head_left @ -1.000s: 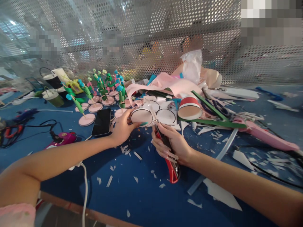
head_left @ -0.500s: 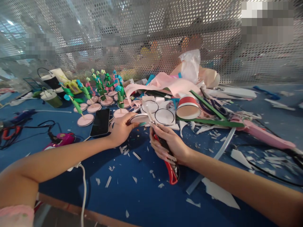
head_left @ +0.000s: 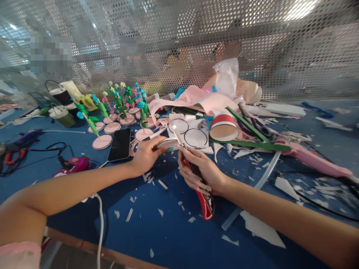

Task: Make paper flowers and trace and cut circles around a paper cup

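My left hand pinches a white paper disc with a dark outline, tilted and held just above the blue table. In my right hand is a red and black utility knife, its blade end pointing up and away at the disc's right edge. Fingers partly cover the knife's body, so its exact contact with the disc is hard to see. Just behind lies a white sheet with drawn black circles. A red-banded paper cup lies on its side to the right of that sheet.
Pink discs with green and blue paper flowers stand at left, beside a phone. A magenta glue gun lies further left, a pink tool at right. Paper scraps dot the blue table; a perforated metal screen rises behind.
The disc in my left hand has turned and tilted slightly against the blade. My right hand keeps hold of the knife with little movement. The whole view has shifted a touch.
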The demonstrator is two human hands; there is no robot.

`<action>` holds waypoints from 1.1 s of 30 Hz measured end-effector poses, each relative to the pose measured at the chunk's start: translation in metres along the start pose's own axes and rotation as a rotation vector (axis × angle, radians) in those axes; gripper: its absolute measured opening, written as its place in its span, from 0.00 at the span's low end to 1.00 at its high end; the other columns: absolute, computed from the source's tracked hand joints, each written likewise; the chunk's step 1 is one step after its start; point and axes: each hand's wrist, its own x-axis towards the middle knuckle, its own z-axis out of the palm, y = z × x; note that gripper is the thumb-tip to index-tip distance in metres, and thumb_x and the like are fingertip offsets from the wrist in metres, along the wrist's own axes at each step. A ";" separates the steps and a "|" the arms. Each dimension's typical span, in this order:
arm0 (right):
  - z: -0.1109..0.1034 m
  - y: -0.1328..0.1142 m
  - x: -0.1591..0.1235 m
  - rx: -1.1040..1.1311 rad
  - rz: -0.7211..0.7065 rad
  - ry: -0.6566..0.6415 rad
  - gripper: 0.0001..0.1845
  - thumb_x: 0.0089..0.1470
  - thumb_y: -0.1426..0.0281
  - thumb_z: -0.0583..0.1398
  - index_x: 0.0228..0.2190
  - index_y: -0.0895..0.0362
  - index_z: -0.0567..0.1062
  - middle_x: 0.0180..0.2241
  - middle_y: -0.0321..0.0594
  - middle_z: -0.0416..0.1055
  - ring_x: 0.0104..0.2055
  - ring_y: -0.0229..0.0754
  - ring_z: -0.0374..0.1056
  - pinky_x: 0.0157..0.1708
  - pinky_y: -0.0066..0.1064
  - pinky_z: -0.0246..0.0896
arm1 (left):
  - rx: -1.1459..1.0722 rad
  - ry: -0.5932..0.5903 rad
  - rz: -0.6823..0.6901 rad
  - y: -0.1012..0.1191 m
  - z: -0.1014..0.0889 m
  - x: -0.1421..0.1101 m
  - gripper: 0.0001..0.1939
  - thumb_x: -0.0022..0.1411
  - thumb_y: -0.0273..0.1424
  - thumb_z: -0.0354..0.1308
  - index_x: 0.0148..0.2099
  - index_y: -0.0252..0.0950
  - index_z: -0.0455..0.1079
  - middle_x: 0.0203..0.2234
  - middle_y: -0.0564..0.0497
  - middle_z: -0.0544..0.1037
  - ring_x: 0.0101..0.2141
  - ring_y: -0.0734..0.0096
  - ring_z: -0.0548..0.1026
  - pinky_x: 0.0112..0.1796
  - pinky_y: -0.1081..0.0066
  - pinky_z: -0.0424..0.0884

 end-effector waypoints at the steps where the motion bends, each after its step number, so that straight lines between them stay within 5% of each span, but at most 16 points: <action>1: 0.000 0.000 0.000 0.001 0.003 -0.007 0.13 0.57 0.61 0.55 0.28 0.56 0.61 0.13 0.25 0.57 0.08 0.27 0.48 0.06 0.19 0.50 | 0.029 -0.008 0.033 0.001 0.000 0.000 0.08 0.59 0.31 0.59 0.41 0.35 0.73 0.24 0.55 0.76 0.23 0.77 0.71 0.26 0.79 0.67; 6: 0.002 0.000 0.000 0.006 0.008 -0.029 0.14 0.56 0.60 0.57 0.27 0.56 0.62 0.13 0.25 0.58 0.08 0.28 0.48 0.06 0.19 0.50 | 0.095 -0.068 0.074 0.008 -0.002 -0.001 0.06 0.60 0.29 0.57 0.40 0.35 0.72 0.30 0.52 0.80 0.29 0.74 0.75 0.32 0.76 0.70; 9: 0.001 -0.001 0.002 0.036 -0.011 0.011 0.14 0.55 0.60 0.58 0.26 0.56 0.62 0.13 0.26 0.58 0.08 0.28 0.48 0.06 0.19 0.48 | -0.006 -0.028 -0.049 0.007 0.000 0.000 0.11 0.57 0.31 0.60 0.44 0.35 0.70 0.28 0.52 0.78 0.28 0.72 0.75 0.32 0.74 0.70; 14: -0.005 -0.003 0.004 0.095 0.007 0.027 0.16 0.57 0.60 0.56 0.24 0.56 0.62 0.10 0.25 0.54 0.07 0.27 0.44 0.06 0.18 0.46 | -0.146 0.085 -0.193 -0.001 0.004 0.003 0.08 0.56 0.33 0.60 0.36 0.35 0.67 0.25 0.54 0.72 0.27 0.72 0.71 0.29 0.74 0.69; 23: -0.001 -0.002 0.002 0.086 -0.005 0.042 0.13 0.57 0.61 0.56 0.26 0.56 0.63 0.12 0.26 0.57 0.07 0.28 0.46 0.05 0.19 0.47 | -0.263 0.039 -0.174 -0.001 0.006 0.004 0.06 0.58 0.32 0.58 0.37 0.36 0.67 0.26 0.54 0.71 0.29 0.73 0.71 0.30 0.74 0.70; 33: 0.000 -0.001 0.002 0.056 -0.008 0.032 0.15 0.55 0.60 0.57 0.25 0.56 0.61 0.13 0.26 0.58 0.08 0.28 0.48 0.05 0.19 0.48 | -0.087 0.017 -0.130 -0.005 0.003 0.002 0.11 0.60 0.39 0.57 0.38 0.36 0.70 0.24 0.54 0.70 0.25 0.74 0.69 0.27 0.75 0.67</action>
